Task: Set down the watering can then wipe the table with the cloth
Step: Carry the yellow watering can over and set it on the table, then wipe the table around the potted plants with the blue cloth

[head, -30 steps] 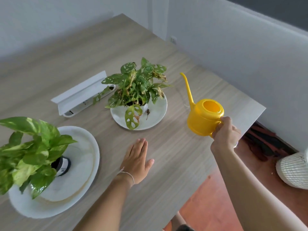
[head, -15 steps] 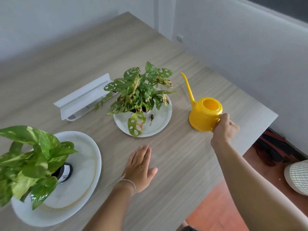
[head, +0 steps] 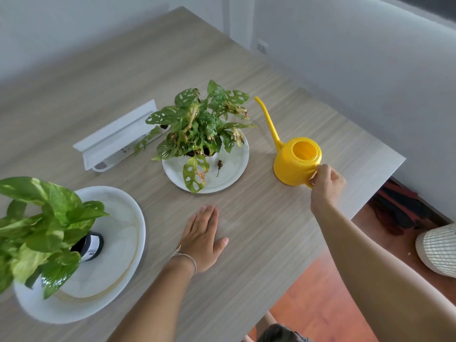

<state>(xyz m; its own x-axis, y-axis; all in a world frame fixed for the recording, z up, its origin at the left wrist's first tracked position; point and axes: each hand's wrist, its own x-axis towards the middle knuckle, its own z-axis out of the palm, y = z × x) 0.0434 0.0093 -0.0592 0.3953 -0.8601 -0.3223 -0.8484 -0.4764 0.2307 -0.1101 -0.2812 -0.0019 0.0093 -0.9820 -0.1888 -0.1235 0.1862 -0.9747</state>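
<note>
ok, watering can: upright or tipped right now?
Upright. The watering can sits base-down on the table, fill opening facing up, spout rising; the right hand grips its handle.

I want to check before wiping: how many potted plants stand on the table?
2. One plant is on a white plate mid-table, left of the yellow watering can. The other plant is on a larger plate at the left edge, partly cut off.

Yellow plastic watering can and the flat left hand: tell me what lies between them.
Only bare wood-grain tabletop lies between the yellow plastic watering can and the flat left hand, as the head view shows. The white plate under the holey-leaved plant sits beside that stretch.
</note>
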